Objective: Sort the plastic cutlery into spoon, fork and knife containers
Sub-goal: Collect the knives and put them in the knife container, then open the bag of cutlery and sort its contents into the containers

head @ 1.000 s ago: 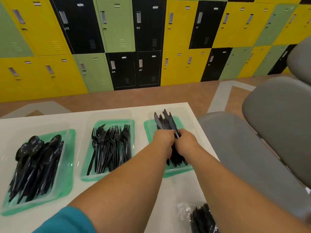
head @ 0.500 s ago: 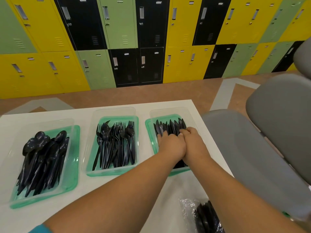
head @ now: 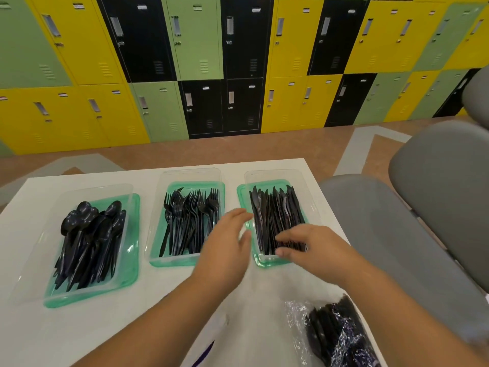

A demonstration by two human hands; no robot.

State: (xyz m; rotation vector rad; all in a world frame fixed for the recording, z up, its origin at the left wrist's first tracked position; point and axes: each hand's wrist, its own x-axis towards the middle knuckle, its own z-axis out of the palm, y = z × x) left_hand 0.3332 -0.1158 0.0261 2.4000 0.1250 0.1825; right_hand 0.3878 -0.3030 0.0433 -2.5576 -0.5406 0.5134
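Now apart vs. 0.5 s ago: left hand (head: pixel 225 250) open, empty; right hand (head: pixel 315 247) fingers spread on knives (head: pixel 275 215). Risk: snagging handles, scattering stack.

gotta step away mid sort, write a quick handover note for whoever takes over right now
Left hand: open, empty, between the fork container and knife container.
Right hand: open, fingers over the near ends of the knives, gripping nothing.
Spoon container sits far left, full of spoons.
Done: all three containers hold sorted pieces.
Left: the plastic bag of black cutlery near the right table edge looks unsorted.
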